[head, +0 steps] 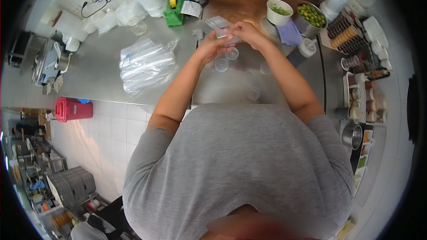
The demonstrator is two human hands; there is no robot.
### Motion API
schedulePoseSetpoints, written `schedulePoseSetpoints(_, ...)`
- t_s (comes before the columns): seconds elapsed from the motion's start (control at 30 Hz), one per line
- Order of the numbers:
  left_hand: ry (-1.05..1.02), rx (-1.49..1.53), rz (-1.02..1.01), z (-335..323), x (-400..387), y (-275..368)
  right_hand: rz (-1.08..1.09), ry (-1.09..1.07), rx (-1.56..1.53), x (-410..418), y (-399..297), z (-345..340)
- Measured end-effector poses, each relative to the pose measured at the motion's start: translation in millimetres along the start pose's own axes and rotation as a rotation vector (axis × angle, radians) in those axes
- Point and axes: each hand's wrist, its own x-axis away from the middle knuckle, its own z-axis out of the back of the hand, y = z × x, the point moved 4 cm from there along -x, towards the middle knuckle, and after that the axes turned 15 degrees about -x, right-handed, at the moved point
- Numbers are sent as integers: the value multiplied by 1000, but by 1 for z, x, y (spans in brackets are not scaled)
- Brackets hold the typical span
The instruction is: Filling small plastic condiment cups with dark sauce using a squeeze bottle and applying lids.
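Note:
My left hand [215,46] is closed around a short stack of clear plastic cups or lids [227,37] above the steel counter. At the far end of that stack, the fingers of my right hand [248,35] touch it; whether they grip a single piece cannot be told. Just below my hands, small clear round plastic pieces [221,64] lie on the counter, with fainter ones nearer my body. Behind the stack are more nested clear pieces [217,22] in a plastic wrap.
Wrapped clear plastic stacks [148,63] lie left on the steel counter [96,73]. A green tape dispenser [176,10] stands behind. To the right are a white bowl of chopped greens [279,11], a pot of small green fruits [311,19], a purple cloth [289,33] and a squeeze bottle [305,49].

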Motion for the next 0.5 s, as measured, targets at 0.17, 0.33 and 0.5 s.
schedulePoseSetpoints(0.17,4,-20,6,-44,-29,2,28,96,-37,33,-1,44)
schedulePoseSetpoints(0.33,172,-158,14,-68,-37,-1,-14,33,-335,54,7,76)
schedulePoseSetpoints(0.5,215,22,62,-86,-31,-13,-77,88,-556,69,31,84)
